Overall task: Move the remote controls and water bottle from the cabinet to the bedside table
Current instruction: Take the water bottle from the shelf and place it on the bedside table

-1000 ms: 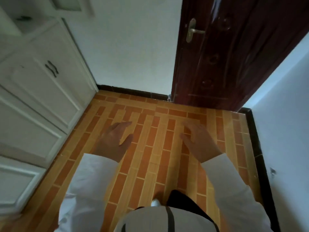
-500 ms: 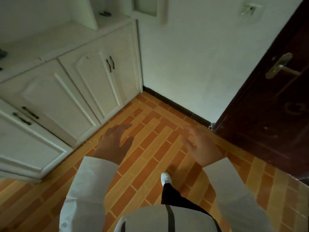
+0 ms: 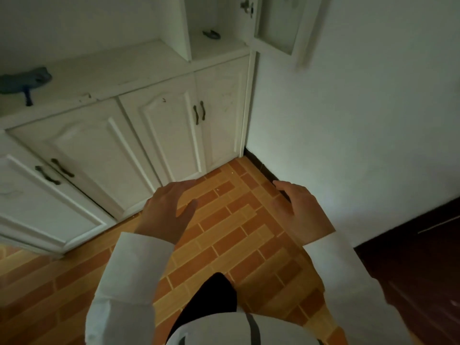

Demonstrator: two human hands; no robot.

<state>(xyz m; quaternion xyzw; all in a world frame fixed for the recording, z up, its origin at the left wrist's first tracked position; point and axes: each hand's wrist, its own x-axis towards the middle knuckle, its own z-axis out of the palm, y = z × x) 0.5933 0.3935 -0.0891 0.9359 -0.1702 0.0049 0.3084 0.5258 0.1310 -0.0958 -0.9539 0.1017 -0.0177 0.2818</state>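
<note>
A white cabinet (image 3: pixel 154 130) with panelled doors and dark handles fills the left half of the view. My left hand (image 3: pixel 166 210) hovers palm down over the floor in front of it, fingers spread, holding nothing. My right hand (image 3: pixel 301 210) floats at the same height near the wall's dark skirting, also spread and holding nothing. No remote control or water bottle shows. A small dark object (image 3: pixel 211 34) lies in the open upper compartment; I cannot tell what it is. A blue-grey thing (image 3: pixel 25 79) rests on the cabinet top at far left.
An upper cabinet door (image 3: pixel 281 23) hangs open toward the white wall (image 3: pixel 348 120). A dark wooden door (image 3: pixel 423 257) stands at lower right. The floor (image 3: pixel 224 232) is orange brick-pattern tile. My dark trouser leg (image 3: pixel 214 297) shows below.
The view has swung left from the dark door toward the cabinet, which now sits closer and more central. Both hands keep their spread pose in front of me.
</note>
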